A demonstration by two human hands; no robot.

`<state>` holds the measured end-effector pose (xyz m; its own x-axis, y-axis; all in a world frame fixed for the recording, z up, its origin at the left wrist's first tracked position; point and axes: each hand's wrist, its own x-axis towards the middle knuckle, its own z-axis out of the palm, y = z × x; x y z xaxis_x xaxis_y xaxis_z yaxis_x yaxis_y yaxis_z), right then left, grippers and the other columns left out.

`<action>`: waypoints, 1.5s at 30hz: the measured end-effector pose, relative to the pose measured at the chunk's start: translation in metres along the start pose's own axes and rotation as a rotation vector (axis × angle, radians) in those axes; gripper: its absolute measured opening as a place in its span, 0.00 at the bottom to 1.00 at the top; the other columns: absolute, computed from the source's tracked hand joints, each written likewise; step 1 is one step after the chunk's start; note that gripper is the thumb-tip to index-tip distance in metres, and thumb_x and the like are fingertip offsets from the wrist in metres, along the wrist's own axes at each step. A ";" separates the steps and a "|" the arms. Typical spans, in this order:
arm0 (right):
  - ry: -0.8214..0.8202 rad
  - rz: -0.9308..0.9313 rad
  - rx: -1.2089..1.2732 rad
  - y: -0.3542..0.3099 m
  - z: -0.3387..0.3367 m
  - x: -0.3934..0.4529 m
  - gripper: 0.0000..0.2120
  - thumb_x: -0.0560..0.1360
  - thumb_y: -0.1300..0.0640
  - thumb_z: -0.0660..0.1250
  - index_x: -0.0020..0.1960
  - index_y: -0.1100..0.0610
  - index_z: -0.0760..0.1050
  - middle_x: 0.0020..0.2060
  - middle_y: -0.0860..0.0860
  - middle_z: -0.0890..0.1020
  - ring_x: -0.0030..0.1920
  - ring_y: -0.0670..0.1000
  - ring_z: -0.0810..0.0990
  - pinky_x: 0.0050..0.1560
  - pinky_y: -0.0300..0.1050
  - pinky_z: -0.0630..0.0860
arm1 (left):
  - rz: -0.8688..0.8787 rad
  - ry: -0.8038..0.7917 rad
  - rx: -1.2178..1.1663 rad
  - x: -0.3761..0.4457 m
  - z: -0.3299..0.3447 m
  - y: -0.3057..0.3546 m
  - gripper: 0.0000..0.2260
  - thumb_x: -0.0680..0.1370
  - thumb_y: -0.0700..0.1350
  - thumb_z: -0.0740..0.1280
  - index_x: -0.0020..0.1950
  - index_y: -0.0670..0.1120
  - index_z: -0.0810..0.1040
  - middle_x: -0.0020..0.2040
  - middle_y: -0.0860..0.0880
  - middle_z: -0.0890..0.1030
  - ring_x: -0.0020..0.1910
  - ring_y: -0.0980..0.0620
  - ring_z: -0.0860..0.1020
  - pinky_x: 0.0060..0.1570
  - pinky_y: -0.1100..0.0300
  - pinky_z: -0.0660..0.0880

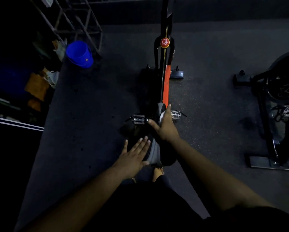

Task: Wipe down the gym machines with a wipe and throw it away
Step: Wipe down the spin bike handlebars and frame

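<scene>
A black and orange exercise bike [165,84] stands in front of me, seen from above, with a red knob [164,42] on its frame. Its black and grey saddle [155,153] is just below my hands. My left hand [135,156] lies flat with straight fingers on the saddle's left side. My right hand [165,126] is spread over the saddle's nose and presses a white wipe [162,116] against it; only a small bit of the wipe shows under the fingers.
A second black exercise bike [277,104] stands at the right. A blue bucket [79,54] sits on the dark rubber floor at the upper left, beside a metal rack [76,19] and dim clutter. My bare foot [158,173] is under the saddle.
</scene>
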<state>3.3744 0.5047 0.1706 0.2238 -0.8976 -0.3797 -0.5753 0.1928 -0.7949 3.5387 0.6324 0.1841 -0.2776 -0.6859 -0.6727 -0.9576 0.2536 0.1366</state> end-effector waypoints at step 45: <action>-0.191 -0.498 -0.979 0.035 0.060 -0.090 0.51 0.72 0.21 0.48 0.81 0.57 0.59 0.82 0.55 0.57 0.82 0.58 0.52 0.73 0.76 0.56 | -0.065 0.304 -0.187 -0.006 0.034 -0.051 0.43 0.76 0.71 0.45 0.80 0.48 0.30 0.81 0.52 0.29 0.81 0.53 0.33 0.77 0.41 0.32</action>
<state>3.3814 0.6161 0.1479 0.6712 -0.6957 -0.2559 -0.7407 -0.6432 -0.1941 3.5921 0.6467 0.1560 -0.1985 -0.8753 -0.4409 -0.9637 0.0925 0.2503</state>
